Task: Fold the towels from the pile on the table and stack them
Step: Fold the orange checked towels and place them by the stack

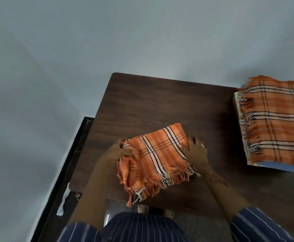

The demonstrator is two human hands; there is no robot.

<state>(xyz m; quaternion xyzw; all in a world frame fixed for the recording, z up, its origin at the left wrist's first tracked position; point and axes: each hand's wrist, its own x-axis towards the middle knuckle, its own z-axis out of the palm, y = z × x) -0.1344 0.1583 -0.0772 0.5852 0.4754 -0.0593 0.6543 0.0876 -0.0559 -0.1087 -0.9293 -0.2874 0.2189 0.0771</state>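
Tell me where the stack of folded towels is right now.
In the head view the stack of folded towels sits at the far right of the brown table, apart from the towel held between both hands.

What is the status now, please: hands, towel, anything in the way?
Left hand grips folded orange plaid towel at its left edge. Right hand on its right edge, grip unclear. Stack of folded towels far right. Brown table, nothing in the way.

Layout of the worktop (160, 102), seen from above.
A folded towel (158, 154) lies on the near left part of the worktop, between the left hand (118, 152) and right hand (197, 151); a stack of folded towels (273, 123) sits at the far right edge, well apart.
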